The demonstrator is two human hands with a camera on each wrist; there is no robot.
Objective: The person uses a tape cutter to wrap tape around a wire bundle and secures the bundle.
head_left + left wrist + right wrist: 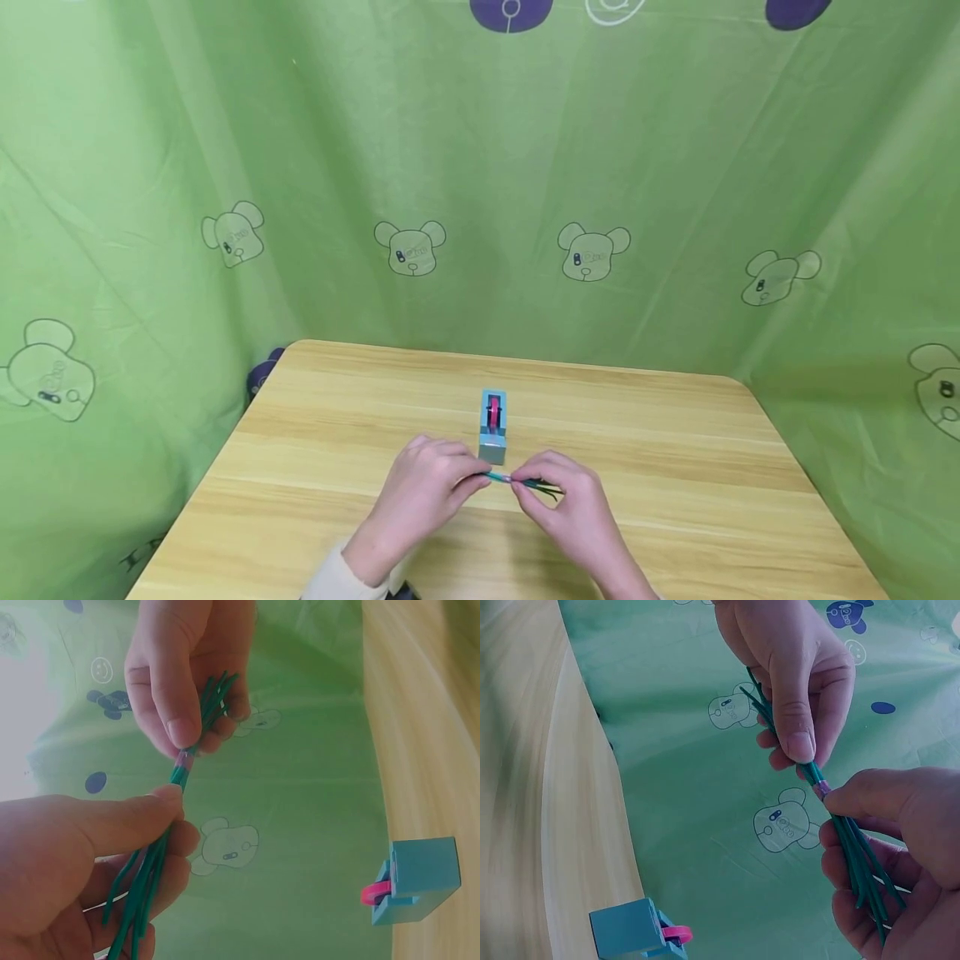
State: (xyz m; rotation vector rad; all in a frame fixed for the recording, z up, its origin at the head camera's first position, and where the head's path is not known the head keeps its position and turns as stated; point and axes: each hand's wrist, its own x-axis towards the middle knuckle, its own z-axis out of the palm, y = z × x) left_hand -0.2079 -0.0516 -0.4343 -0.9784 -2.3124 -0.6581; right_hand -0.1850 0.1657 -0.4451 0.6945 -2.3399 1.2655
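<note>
A slim bundle of thin green strands [146, 881] spans both hands, held over the table. Near its middle a short band of pinkish, shiny tape [822, 788] wraps round it. My left hand [427, 483] pinches the bundle between thumb and fingers on one side of the band. On the other side my right hand [570, 504] pinches it, thumb tip right at the tape in the right wrist view. Loose strand ends fan out past both hands. Just beyond the hands stands a blue tape dispenser [492, 452] with a pink core [493, 412].
A light wooden table [337, 400] with rounded far corners lies under the hands. Green curtain cloth [495, 150] printed with bear heads hangs behind it and along both sides.
</note>
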